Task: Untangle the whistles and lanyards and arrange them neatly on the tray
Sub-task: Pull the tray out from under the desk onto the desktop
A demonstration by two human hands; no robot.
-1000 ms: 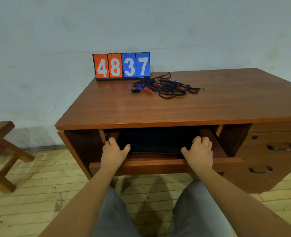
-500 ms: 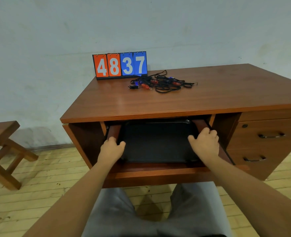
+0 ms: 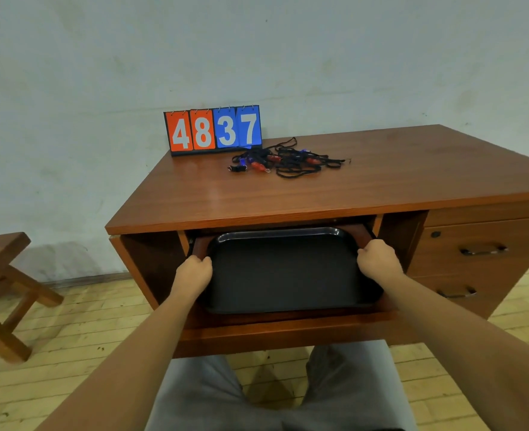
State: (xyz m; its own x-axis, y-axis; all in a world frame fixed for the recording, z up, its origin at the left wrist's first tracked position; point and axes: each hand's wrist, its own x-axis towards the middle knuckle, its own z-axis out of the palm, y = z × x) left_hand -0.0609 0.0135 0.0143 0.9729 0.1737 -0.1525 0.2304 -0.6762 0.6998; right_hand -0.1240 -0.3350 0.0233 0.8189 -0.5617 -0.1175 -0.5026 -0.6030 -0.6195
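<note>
Both hands, left hand (image 3: 194, 273) and right hand (image 3: 378, 259), curl closed on one black tray (image 3: 283, 269) in the pulled-out drawer (image 3: 275, 332). One tangle of whistles and lanyards (image 3: 283, 160) lies on the desk (image 3: 319, 191) by four number cards (image 3: 213, 130).

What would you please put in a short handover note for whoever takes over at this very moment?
Left hand: gripping the left edge of the black tray.
Right hand: gripping its right edge.
The tray lies in the pulled-out shelf under the desk top.
The whistles and lanyards sit tangled on the desk, beside the number board.
Done: tray exposed and grasped.
Left: lift the tray onto the desk, untangle, arrange.
</note>
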